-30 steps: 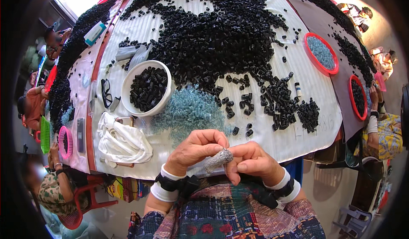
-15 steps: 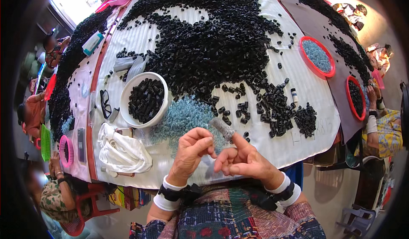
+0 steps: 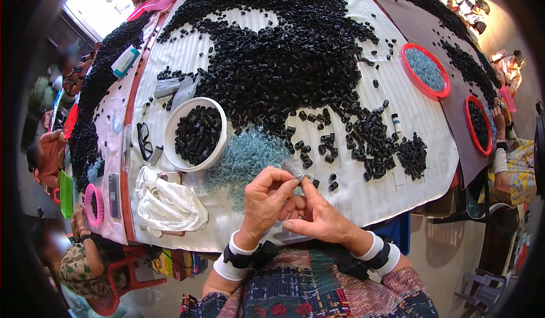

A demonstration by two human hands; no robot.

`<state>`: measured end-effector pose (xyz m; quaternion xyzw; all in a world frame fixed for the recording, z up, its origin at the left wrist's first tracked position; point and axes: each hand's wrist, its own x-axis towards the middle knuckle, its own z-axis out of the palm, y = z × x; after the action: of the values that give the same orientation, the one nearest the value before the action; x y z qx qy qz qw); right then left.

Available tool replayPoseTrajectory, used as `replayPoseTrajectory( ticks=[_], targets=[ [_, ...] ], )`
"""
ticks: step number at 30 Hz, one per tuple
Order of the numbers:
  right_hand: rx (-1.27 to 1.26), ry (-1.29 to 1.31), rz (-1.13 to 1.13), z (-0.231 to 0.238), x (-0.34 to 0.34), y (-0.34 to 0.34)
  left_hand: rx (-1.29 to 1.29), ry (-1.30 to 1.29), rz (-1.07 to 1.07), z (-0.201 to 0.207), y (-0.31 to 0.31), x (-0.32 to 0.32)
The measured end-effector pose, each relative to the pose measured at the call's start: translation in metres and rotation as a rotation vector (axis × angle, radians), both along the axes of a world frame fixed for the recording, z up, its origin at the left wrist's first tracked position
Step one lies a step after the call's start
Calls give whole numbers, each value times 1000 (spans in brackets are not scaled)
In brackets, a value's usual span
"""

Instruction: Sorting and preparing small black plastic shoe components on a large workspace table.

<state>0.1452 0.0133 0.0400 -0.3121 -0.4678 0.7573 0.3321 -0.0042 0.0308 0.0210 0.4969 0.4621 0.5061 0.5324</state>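
Observation:
My left hand (image 3: 265,200) is closed in a pinch, thumb against forefinger, above the table's near edge. My right hand (image 3: 322,215) meets it there, with its forefinger raised to the left fingertips and its other fingers curled in. A grey cover (image 3: 292,167) sits on a fingertip of my right hand. Whatever the fingers hold is too small and hidden to name. Just beyond lies a heap of tiny pale-blue clear pieces (image 3: 248,154). Left of it stands a white bowl (image 3: 168,142) of short black cylindrical pieces (image 3: 197,135).
A huge spread of black pieces (image 3: 284,62) covers the far tabletop. Spectacles (image 3: 144,141), a white cloth (image 3: 170,201) and a small white bottle (image 3: 396,123) lie nearby. A red-rimmed tray (image 3: 441,93) holds pale-blue pieces. Other people work at both sides.
My hands have come together: the left has moved right and slightly up to the right forefinger, which is now bent toward it. The view has shifted slightly.

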Motion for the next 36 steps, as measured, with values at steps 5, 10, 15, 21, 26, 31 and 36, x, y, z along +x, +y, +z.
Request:
replayPoseTrajectory(
  ticks=[5, 10, 15, 21, 26, 31, 36],
  targets=[
    [4, -83, 43, -1, -1, 0, -101, 3, -95, 3, -2, -2],
    [11, -99, 21, -7, -4, 3, -227, -178, -148, 2, -3, -3],
    [109, -78, -2, -5, -5, -3, -344, -648, -79, -5, 1, -5],
    [158, -21, 193, 2, -9, -6, -202, -688, -393, -7, 0, -13],
    [295, -19, 252, -6, -9, -7, -109, -636, -534, -11, -8, -14],
    [279, -87, 168, -4, 6, -9, -332, -538, -556, 6, -8, -22],
    [453, -592, -459, -1, 43, 11, -305, -637, -455, -14, -9, -41]
  ],
)
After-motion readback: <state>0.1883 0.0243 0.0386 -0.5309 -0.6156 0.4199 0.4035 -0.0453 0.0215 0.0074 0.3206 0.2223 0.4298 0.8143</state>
